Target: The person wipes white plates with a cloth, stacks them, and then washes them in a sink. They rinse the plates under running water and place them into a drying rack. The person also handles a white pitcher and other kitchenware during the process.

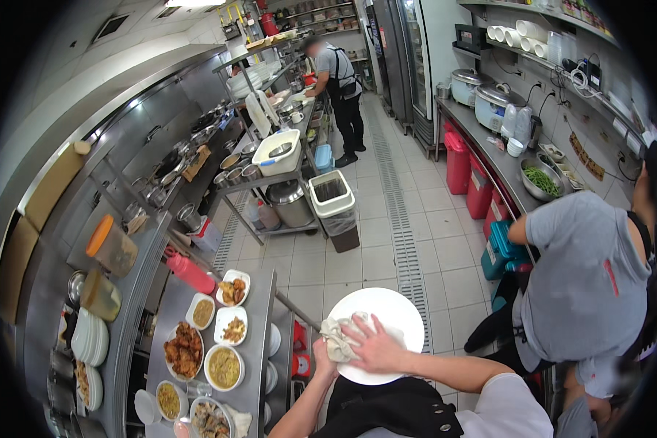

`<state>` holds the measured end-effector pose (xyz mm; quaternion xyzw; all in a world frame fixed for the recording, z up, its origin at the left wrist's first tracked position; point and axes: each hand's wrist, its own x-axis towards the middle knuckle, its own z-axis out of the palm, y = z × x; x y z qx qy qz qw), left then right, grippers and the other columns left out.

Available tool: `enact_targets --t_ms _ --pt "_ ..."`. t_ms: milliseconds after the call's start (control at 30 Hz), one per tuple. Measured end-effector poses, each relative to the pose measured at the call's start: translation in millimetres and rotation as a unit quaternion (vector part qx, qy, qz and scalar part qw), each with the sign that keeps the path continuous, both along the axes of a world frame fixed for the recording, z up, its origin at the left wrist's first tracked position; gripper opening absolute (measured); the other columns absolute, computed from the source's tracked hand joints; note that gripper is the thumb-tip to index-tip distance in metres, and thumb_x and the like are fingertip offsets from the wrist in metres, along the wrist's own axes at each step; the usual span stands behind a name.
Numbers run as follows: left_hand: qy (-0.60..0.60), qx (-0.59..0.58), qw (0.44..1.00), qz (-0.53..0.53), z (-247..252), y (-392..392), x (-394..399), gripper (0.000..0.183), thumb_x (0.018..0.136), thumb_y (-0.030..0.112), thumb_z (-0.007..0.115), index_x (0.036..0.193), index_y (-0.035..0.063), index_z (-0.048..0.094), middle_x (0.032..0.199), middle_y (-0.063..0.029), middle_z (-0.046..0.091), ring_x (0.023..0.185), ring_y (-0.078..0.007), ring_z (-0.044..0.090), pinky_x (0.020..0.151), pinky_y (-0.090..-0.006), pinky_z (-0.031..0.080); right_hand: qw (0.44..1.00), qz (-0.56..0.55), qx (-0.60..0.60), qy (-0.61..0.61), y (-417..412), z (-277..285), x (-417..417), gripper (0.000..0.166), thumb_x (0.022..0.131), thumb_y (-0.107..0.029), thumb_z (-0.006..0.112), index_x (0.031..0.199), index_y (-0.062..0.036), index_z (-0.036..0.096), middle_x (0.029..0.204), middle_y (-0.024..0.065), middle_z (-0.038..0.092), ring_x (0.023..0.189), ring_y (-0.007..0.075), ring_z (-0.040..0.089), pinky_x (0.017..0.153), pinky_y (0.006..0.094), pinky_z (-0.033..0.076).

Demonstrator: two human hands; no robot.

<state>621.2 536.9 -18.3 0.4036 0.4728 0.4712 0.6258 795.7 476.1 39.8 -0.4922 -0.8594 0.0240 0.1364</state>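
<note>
A large round white plate (386,312) is held in front of my dark apron, over the tiled floor. My left hand (325,358) grips its left rim, with part of a crumpled off-white cloth (339,340) bunched over that edge. Across the plate's face lies my right hand (375,346), fingers spread, pressing the cloth against the surface. The left thumb and fingertips are largely covered by the cloth.
To my left a steel table (254,312) bears a bowl of fried chicken (183,350), several food containers and a pink bottle (191,272). A co-worker (586,279) stands close on my right; another person (336,82) works farther off. A waste bin (333,200) stands ahead.
</note>
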Motion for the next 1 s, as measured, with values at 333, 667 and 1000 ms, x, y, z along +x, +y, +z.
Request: enact_targets --t_ms 333,667,1000 --pt "0.041 0.054 0.994 0.091 37.2 233.1 100.8 0.041 0.104 0.033 0.062 0.107 -0.0077 0.07 0.092 -0.007 0.072 0.081 -0.0117 0.062 0.072 -0.0301 0.051 0.954 -0.258 -0.053 0.143 176.8 -14.8 64.4 0.051 0.087 -0.032 0.07 0.132 -0.0097 0.064 0.152 0.0157 0.047 0.145 0.0455 0.031 0.106 0.0671 0.032" --pt "-0.112 -0.105 0.979 -0.135 53.9 490.4 227.8 0.037 0.099 0.014 0.066 0.126 -0.0101 0.059 0.112 -0.0166 0.07 0.098 -0.0231 0.071 0.082 -0.0375 0.06 0.672 -0.339 0.128 0.646 357.8 96.7 296.1 0.028 0.093 -0.023 0.068 0.101 0.0034 0.073 0.091 0.0073 0.074 0.079 0.0183 0.071 0.071 0.0294 0.056" --pt "-0.154 -0.111 0.938 -0.29 121.7 685.4 439.3 0.035 0.098 0.015 0.067 0.124 -0.0065 0.058 0.11 -0.0155 0.07 0.092 -0.0216 0.071 0.079 -0.0362 0.061 0.228 -0.028 -0.053 0.972 556.0 113.5 375.5 0.057 0.096 -0.019 0.062 0.145 0.0048 0.046 0.137 0.0189 0.059 0.127 0.0293 0.056 0.108 0.0424 0.044"
